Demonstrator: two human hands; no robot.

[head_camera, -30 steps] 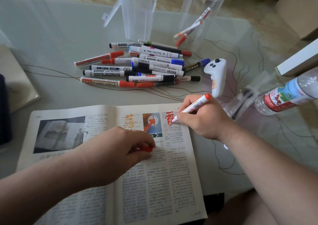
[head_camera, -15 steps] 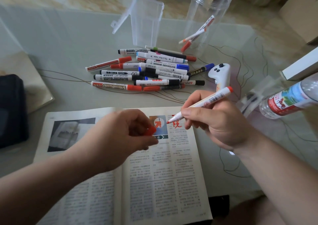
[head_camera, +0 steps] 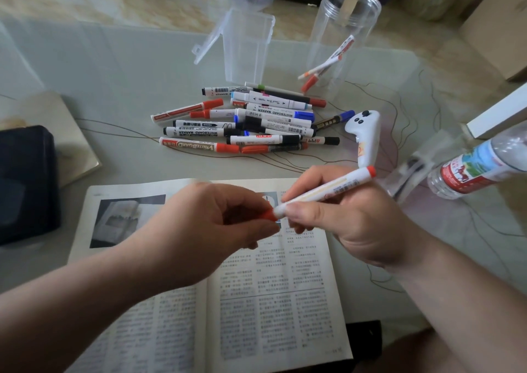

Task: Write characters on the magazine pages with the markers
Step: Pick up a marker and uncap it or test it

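Observation:
An open magazine (head_camera: 273, 301) lies on the table in front of me. My right hand (head_camera: 350, 224) grips a white marker with a red end (head_camera: 328, 191) above the right page. My left hand (head_camera: 205, 224) pinches the red cap (head_camera: 268, 215), which sits against the marker's tip end. Both hands hover over the top of the page and hide the characters written there. A pile of several whiteboard markers (head_camera: 251, 124) lies beyond the magazine.
A clear open box (head_camera: 245, 50) and a clear jar (head_camera: 342, 38) holding two markers stand behind the pile. A white controller (head_camera: 366, 135) and a lying water bottle (head_camera: 479, 164) are at the right. A dark case (head_camera: 25, 184) sits at the left.
My right hand lifted the marker off the page. My left hand rose from the page with the red cap and brought it to the marker's tip.

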